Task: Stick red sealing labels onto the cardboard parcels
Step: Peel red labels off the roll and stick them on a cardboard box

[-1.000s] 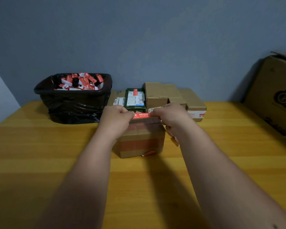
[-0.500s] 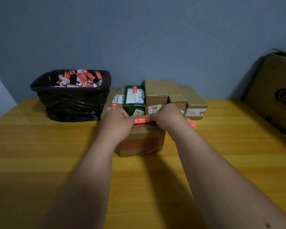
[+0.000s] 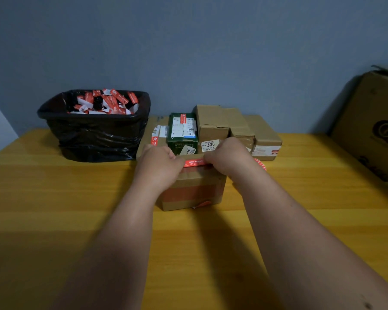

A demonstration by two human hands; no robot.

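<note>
Mid-application: left hand (image 3: 159, 166) and right hand (image 3: 227, 156) each pinch an end of the red label (image 3: 195, 162), stretched over the front parcel (image 3: 193, 186) top at table centre. Plain parcels (image 3: 240, 128) at 1 o'clock look unlabelled.

Two hands (image 3: 159, 166) (image 3: 227, 157), six parcels (image 3: 195, 189) (image 3: 154, 135) (image 3: 183, 130) (image 3: 211, 121) (image 3: 241, 128) (image 3: 266, 139), one lined bin (image 3: 96, 135) of many discarded label scraps (image 3: 105, 101), and one large carton (image 3: 372, 126) are seen.

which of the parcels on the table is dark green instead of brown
The green box in the back row, just behind the left hand; the other parcels are plain brown cardboard.
</note>
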